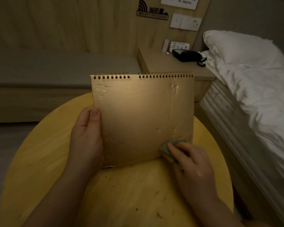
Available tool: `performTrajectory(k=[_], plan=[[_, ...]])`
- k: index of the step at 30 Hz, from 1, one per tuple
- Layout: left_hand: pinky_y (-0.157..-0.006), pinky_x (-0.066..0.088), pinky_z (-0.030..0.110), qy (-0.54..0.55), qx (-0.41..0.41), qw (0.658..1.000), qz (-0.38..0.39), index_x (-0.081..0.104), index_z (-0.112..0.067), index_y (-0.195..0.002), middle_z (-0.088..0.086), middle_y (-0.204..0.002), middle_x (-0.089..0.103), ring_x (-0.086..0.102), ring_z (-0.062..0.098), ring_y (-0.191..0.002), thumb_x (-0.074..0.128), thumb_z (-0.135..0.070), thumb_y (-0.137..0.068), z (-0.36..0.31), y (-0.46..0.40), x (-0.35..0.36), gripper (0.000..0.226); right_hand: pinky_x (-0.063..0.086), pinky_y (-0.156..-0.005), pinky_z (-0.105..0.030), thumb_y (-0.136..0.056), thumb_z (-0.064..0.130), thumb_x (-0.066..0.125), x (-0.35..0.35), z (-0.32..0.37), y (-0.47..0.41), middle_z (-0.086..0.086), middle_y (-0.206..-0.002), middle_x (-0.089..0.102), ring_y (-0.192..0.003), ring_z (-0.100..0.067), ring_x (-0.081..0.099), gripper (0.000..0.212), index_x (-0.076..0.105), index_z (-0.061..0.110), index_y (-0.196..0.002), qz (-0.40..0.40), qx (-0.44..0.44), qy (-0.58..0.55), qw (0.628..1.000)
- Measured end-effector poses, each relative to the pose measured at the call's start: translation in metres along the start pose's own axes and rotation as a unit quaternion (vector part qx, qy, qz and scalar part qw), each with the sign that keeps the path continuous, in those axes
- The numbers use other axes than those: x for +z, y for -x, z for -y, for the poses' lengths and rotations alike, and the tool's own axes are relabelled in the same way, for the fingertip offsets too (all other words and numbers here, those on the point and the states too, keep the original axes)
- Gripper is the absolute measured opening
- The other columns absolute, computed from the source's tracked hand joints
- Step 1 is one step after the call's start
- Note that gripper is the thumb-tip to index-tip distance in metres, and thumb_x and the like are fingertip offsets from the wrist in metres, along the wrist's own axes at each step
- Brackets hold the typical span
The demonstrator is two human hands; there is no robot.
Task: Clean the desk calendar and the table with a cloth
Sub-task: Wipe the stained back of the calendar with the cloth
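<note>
Wiping the back of the desk calendar while it stands on the tabletop.

The left hand [87, 135] grips the calendar [143, 118] by its left edge, thumb on the near face and fingers hidden behind, holding it upright with its bottom edge resting on the round wooden tabletop [44, 154], so the board stays braced against the rubbing. The right hand [192, 163] presses a small greenish cloth [166, 147] against the lower right corner of the board, fingers curled over it. The spiral binding is at the top. The tabletop itself probably has yet to be wiped. A bed [252, 95] lies to the right, a black telephone [188, 55] on the nightstand beyond.
</note>
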State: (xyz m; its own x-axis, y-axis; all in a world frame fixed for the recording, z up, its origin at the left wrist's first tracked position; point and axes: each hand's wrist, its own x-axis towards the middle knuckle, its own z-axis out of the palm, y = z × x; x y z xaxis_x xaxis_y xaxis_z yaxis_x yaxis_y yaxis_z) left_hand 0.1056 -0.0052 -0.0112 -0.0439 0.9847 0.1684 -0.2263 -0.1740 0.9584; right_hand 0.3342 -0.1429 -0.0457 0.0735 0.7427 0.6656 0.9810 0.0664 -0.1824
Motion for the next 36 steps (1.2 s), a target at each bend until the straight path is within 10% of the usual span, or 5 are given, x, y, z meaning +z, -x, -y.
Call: performTrajectory(k=[16,30,36], plan=[[-0.079,0.048,0.036,-0.019,0.011,1.0,-0.004,0.073,-0.048,-0.1,-0.017,-0.098,0.077,0.066,0.0,-0.088,0.049,-0.06,-0.095,0.005,0.001,-0.001,0.028,0.056,-0.079,-0.052,-0.094,0.008,0.076,-0.023,-0.031,-0.157,-0.02,-0.114,0.071,-0.101,-0.041,0.066,0.031,0.075,0.004,-0.125,-0.08,-0.045,-0.02,0.996],[-0.078,0.049,0.033,-0.031,0.004,0.999,-0.005,0.074,-0.051,-0.1,-0.019,-0.099,0.077,0.067,-0.001,-0.089,0.048,-0.059,-0.096,0.001,0.0,-0.001,0.027,0.042,-0.084,-0.031,-0.079,-0.003,0.076,-0.024,-0.021,-0.017,-0.011,-0.107,0.067,-0.097,-0.031,0.062,0.036,0.077,0.005,-0.114,0.065,0.047,-0.013,0.997],[-0.081,0.05,0.035,-0.039,-0.027,0.999,-0.026,0.076,-0.046,-0.102,-0.013,-0.104,0.079,0.071,0.002,-0.092,0.049,-0.054,-0.099,-0.011,-0.004,-0.003,0.028,0.049,-0.056,-0.033,-0.08,0.04,0.052,-0.058,-0.041,-0.075,0.01,-0.086,0.069,-0.074,-0.019,0.066,0.021,0.066,0.046,-0.094,-0.006,0.363,-0.215,0.907]])
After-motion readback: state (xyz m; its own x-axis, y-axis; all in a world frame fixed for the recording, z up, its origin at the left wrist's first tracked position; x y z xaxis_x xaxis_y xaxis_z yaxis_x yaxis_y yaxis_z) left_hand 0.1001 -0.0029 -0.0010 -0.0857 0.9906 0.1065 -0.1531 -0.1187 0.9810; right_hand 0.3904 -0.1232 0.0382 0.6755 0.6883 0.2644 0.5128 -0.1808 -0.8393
